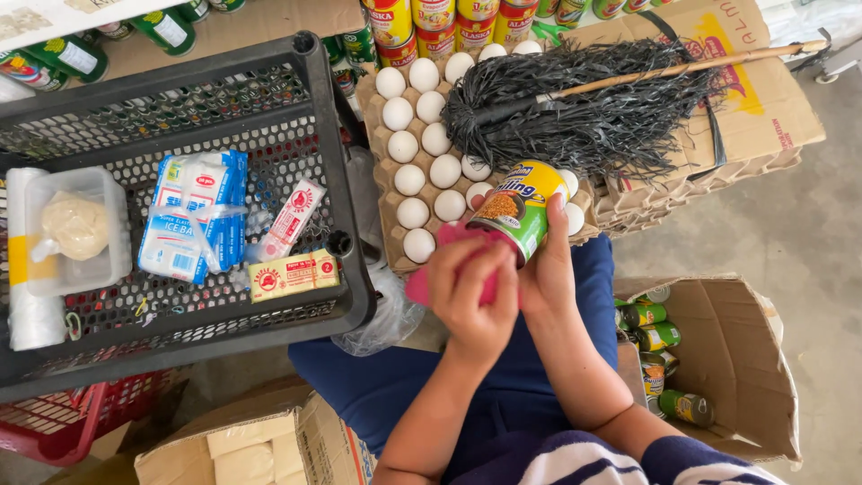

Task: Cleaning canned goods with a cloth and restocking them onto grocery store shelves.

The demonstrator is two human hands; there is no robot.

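Observation:
My right hand (549, 269) grips a tin can (516, 208) with a green and yellow label, held tilted over my lap with its end toward me. My left hand (471, 301) presses a pink cloth (418, 284) against the lower end of the can. Both hands hover just in front of a cardboard tray of white eggs (422, 148). My lap in blue trousers (377, 377) is below the hands.
A black plastic crate (337, 171) at the left holds blue-white packets (189, 220), a yellow bar (294, 275) and a clear tub (76, 229). A black tassel duster (584, 99) lies on cardboard. An open box (736, 359) at the right holds green cans (660, 337). Red-yellow cans (431, 22) stand behind the eggs.

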